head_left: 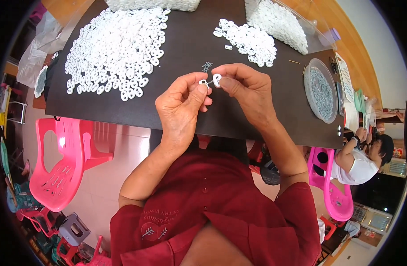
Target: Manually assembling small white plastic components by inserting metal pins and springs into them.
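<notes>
Above the dark table's near half, my left hand pinches a small white plastic piece between thumb and fingers. A thin metal screw runs from it toward the other hand. Close beside it, my right hand grips a white oval two-hole piece, its holes facing up. Whether the screw enters this piece cannot be made out. Just beyond my fingertips lies a little cluster of grey screws. A big heap of white two-hole pieces spreads to the left, with a smaller heap at the far right.
A clear round tub of screws stands on the dark table at the right. Clear bins of white pieces line the far side. A pink chair is at the left; a person in white sits at the right.
</notes>
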Available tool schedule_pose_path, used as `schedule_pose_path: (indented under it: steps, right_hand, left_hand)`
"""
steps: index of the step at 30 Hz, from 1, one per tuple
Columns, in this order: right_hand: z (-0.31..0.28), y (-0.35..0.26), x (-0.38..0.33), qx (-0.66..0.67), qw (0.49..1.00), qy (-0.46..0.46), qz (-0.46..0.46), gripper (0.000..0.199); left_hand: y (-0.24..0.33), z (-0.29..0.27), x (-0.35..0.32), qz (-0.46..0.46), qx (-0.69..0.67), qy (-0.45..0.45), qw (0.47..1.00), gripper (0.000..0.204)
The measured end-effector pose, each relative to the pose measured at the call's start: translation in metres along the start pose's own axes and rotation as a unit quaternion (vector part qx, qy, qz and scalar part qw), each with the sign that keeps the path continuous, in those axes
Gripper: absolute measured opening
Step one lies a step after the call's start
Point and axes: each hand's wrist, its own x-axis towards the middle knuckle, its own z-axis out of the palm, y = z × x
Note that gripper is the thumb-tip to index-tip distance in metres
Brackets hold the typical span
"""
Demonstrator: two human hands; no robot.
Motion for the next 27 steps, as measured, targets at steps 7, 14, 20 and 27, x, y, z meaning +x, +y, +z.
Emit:
schedule_pose_path:
  steps: [7, 14, 20, 27]
  right_hand:
    - [0.004, -0.002, 0.001, -0.008, 1.000, -0.001, 0.009, 0.015]
    - [0.010, 0.002, 0.001, 0.008, 1.000, -0.018, 0.008, 0.015]
    - [0.016, 0.007, -0.001, -0.059, 0.998, 0.003, -0.028, 0.015]
    - [0.022, 0.007, -0.004, -0.042, 0.999, 0.019, -0.011, 0.013]
  left_hand:
    - [0.000, -0.002, -0.002, 0.018, 0.037, 0.013, 0.999, 0.014]
    - [0.001, -0.003, -0.004, 0.015, 0.052, 0.020, 0.998, 0.014]
    - [-0.002, -0.003, -0.003, 0.024, 0.042, 0.019, 0.999, 0.016]
    - [-0.004, -0.008, 0.000, 0.014, 0.025, 0.010, 1.000, 0.019]
